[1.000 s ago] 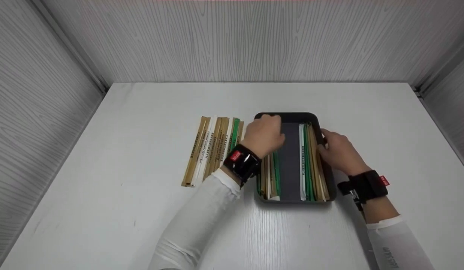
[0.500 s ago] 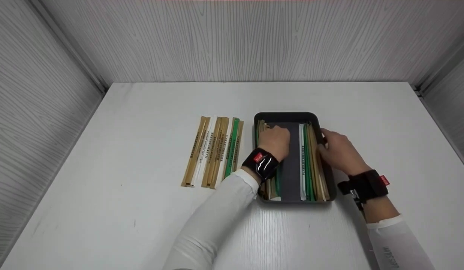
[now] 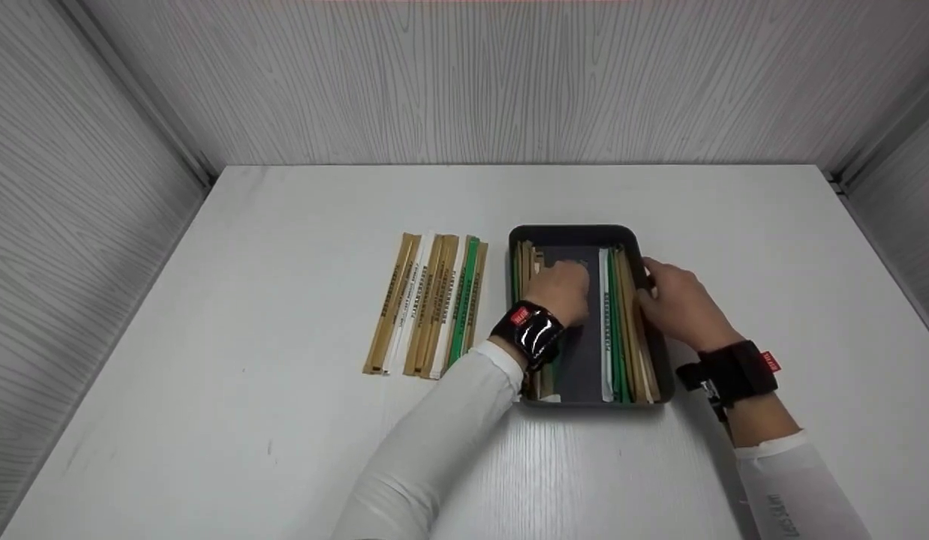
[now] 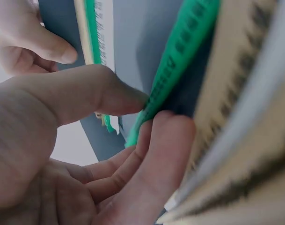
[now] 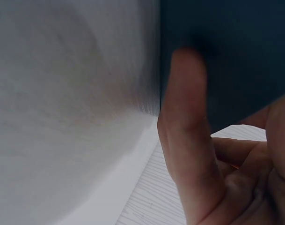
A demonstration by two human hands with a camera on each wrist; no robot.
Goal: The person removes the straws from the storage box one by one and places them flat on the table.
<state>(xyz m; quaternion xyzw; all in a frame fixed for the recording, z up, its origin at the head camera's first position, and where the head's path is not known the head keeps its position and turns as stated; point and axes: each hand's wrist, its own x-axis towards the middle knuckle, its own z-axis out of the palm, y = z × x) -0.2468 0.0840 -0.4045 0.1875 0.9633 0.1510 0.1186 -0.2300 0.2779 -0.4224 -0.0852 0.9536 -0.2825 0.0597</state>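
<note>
A black rectangular box (image 3: 571,237) holds slim printed packets in two bundles, one along each long side. My left hand (image 3: 560,291) reaches into it beside the left bundle (image 3: 526,262). In the left wrist view, the thumb and fingers of that hand pinch a slim green packet (image 4: 172,65), which stands apart from tan and white packets (image 4: 236,93) at the right. At the box's right wall is my right hand (image 3: 678,304), gripping the rim with its thumb over the edge. In the right wrist view, a finger (image 5: 189,93) lies against the dark outer wall.
Several tan, white and green packets (image 3: 427,300) lie side by side on the white table (image 3: 247,420), left of the box. The right bundle (image 3: 622,330) has a white packet on its inner side. Grey wood-grain panels (image 3: 464,82) stand behind and at both sides.
My left hand has moved from the box's far left edge toward me and right, down beside the left bundle. My right hand has kept its place at the rim.
</note>
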